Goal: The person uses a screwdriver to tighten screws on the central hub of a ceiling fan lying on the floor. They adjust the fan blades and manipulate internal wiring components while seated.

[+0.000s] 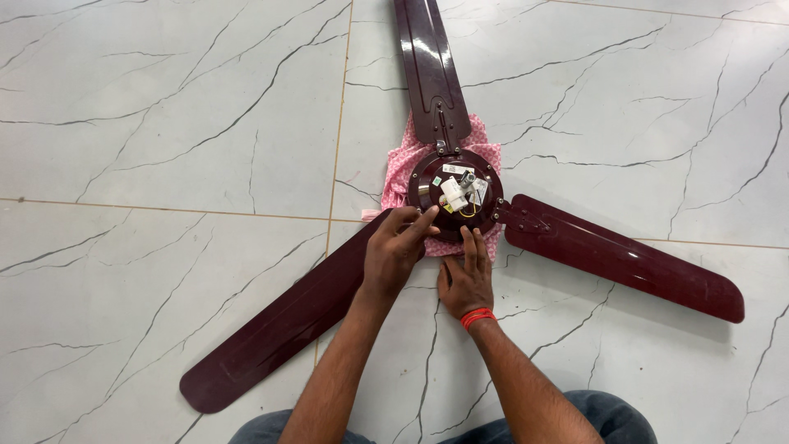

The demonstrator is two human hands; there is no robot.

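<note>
Three dark maroon blades (625,265) spread out from a fan hub (454,195) that lies on the tiled floor (164,123), one pointing up, one to the right and one down to the left. Under the hub sits a pink patterned cloth (401,164), showing around its edges. The hub's open middle holds white parts and a bit of yellow wire (467,211).

Both hands are at the hub's near rim. The left hand (394,251) rests on the rim where the lower-left blade joins, fingers bent and pressed against the edge, gripping nothing that I can make out. The right hand (467,279) lies flat beside it, fingers straight and together, tips touching the rim and cloth. A red band (477,316) circles the right wrist.
</note>
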